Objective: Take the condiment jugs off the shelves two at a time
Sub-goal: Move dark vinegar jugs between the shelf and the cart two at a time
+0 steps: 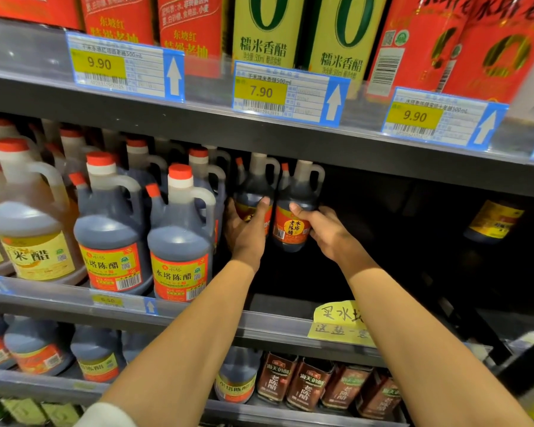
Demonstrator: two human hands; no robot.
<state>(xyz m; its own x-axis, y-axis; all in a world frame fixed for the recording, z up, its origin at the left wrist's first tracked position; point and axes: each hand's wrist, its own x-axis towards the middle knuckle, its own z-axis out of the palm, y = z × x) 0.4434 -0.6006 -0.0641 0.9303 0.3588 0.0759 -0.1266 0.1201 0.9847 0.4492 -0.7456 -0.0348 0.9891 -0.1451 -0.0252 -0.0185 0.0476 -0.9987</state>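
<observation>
Two dark vinegar jugs with red-and-yellow labels stand side by side deep on the middle shelf. My left hand [246,232] grips the left jug [255,186] around its body, thumb across the front. My right hand [322,228] grips the right jug [296,211] from its right side, with the thumb over the label top. Both arms reach in over the shelf's front rail [278,326]. The jugs' bases are hidden in shadow.
Several more jugs [179,238] with red caps fill the shelf's left part, close to my left hand. One jug [494,221] sits far right in the dark. The upper shelf edge [216,118] with price tags hangs just above. Bottles crowd the shelf below.
</observation>
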